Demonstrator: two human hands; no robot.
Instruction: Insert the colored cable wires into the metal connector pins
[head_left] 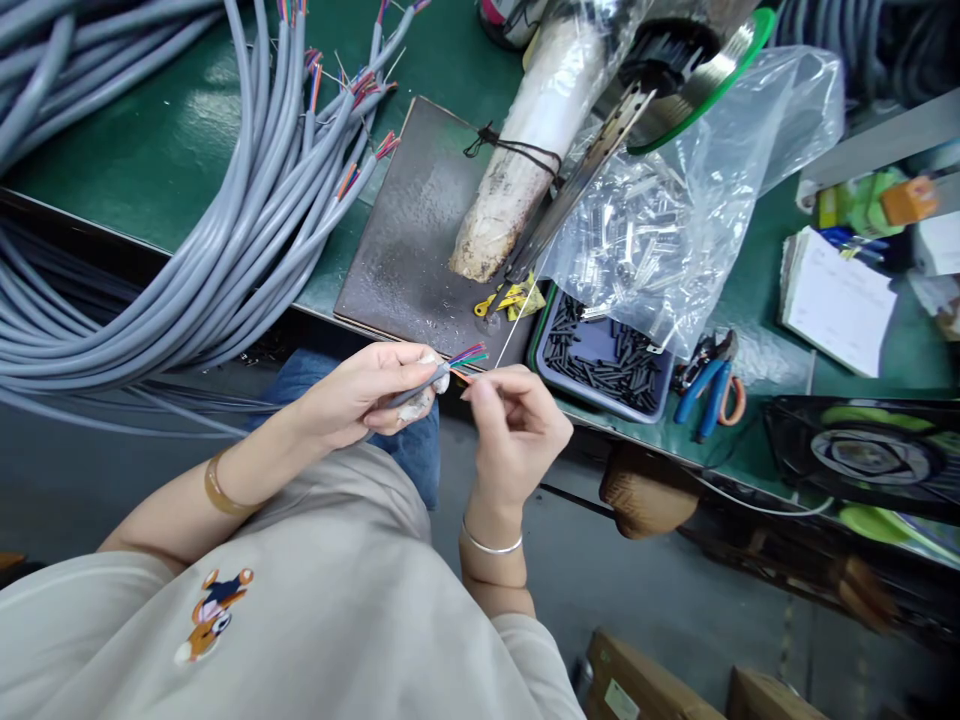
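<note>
My left hand (367,395) is closed around the end of a grey cable (409,392), with white wrapping on some of its fingertips. Thin coloured wires (471,355), purple, green and orange-red among them, fan out of the stripped cable end. Thumb and forefinger of my right hand (517,420) are pinched together at the tip of an orange-red wire (461,377). Beyond the hands, a thin pale strand (517,322) runs down from a soldering iron-like metal holder (574,190) toward my right fingers. Whether the strand touches them I cannot tell.
A dark board (405,220) lies under a white wrapped roll (510,180). Right of it are a tray (664,405) of short black tubes, a plastic bag (750,150) of metal parts, a green-rimmed wire spool (709,110) and blue-handled pliers (712,395). Grey cable bundles (217,260) drape over the left edge.
</note>
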